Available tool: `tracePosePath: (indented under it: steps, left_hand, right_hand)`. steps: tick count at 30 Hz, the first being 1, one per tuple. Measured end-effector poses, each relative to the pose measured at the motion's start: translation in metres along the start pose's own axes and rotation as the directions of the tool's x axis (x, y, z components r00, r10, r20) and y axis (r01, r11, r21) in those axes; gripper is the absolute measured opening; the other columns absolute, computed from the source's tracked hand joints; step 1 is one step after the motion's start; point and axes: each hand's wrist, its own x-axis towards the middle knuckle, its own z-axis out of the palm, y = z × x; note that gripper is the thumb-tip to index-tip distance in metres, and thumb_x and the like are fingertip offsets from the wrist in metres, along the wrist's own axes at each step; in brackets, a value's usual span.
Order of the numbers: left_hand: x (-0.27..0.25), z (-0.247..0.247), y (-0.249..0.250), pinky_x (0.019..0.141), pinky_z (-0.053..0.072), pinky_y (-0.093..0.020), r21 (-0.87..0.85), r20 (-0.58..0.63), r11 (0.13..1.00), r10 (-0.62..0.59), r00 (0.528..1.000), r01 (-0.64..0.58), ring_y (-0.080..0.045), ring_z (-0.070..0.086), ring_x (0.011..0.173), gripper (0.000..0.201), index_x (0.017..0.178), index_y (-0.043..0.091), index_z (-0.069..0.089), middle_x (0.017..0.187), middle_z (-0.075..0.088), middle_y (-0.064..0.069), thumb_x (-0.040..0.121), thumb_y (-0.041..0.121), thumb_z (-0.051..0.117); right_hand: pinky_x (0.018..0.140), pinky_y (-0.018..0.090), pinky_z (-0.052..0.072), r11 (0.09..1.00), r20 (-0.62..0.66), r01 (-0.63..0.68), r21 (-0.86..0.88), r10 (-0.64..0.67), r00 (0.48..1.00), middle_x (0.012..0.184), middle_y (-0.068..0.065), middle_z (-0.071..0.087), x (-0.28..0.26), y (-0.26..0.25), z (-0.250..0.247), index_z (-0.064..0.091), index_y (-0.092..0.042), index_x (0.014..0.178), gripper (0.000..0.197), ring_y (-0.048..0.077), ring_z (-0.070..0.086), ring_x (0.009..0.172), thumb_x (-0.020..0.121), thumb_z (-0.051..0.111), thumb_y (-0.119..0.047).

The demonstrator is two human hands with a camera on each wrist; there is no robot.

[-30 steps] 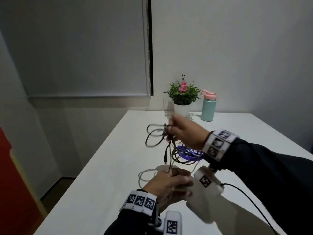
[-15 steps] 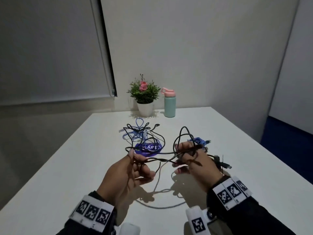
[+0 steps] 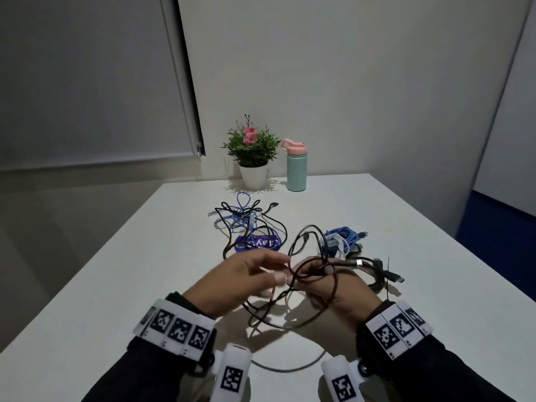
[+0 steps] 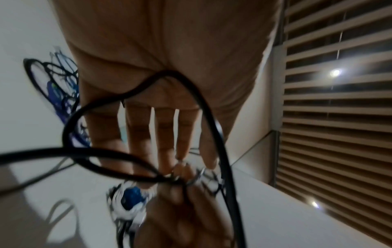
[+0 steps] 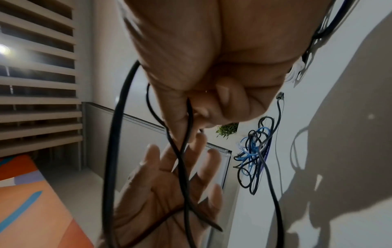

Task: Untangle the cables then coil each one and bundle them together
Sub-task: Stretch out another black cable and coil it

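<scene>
A black cable (image 3: 336, 285) hangs in loops around my right hand (image 3: 316, 282), low over the near middle of the white table (image 3: 420, 233). In the right wrist view my right hand (image 5: 203, 107) pinches this black cable (image 5: 115, 134) with curled fingers. My left hand (image 3: 278, 274) reaches in from the left until its fingertips meet the right hand. Its fingers (image 4: 165, 134) are straight, and the black cable (image 4: 42, 152) drapes across the palm. A tangle of black and blue cables (image 3: 249, 224) lies farther back.
A bundle of blue and white cables (image 3: 342, 242) and a coiled black cable (image 3: 377, 271) lie right of my hands. A purple round tag (image 3: 256, 244) sits under the tangle. A potted plant (image 3: 253, 175) and a teal bottle (image 3: 296, 169) stand at the far edge.
Half a second ago my hands held the black cable stretched between them. They have come together, the cable now loops around my right hand, and my left fingers have straightened.
</scene>
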Motion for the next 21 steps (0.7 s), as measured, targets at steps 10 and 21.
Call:
tracePosePath:
  steps: [10,21]
  left_hand:
    - [-0.007,0.014,-0.017,0.073,0.054,-0.027,-0.020,-0.004,0.992,0.125,0.992,-0.125,-0.019,0.070,0.083,0.022,0.103,0.027,0.068,0.095,0.071,-0.007,0.083,0.022,0.076]
    - [-0.004,-0.034,-0.026,0.065,0.062,-0.039,-0.044,-0.545,0.995,0.047,0.837,-0.084,-0.023,0.073,0.066,0.020,0.069,0.004,0.052,0.066,0.064,-0.028,0.088,-0.002,0.056]
  right_hand:
    - [0.054,0.026,0.033,0.998,0.112,0.032,-0.046,-0.026,0.993,0.078,0.008,0.063,-0.002,0.003,-0.012,0.073,-0.016,0.084,0.024,0.013,0.042,0.057,0.067,0.083,-0.031]
    - [0.077,0.031,0.054,0.945,0.037,0.070,0.319,-0.087,0.996,0.087,0.005,0.063,0.004,-0.006,-0.008,0.060,-0.013,0.068,0.038,0.021,0.065,0.087,0.087,0.062,-0.046]
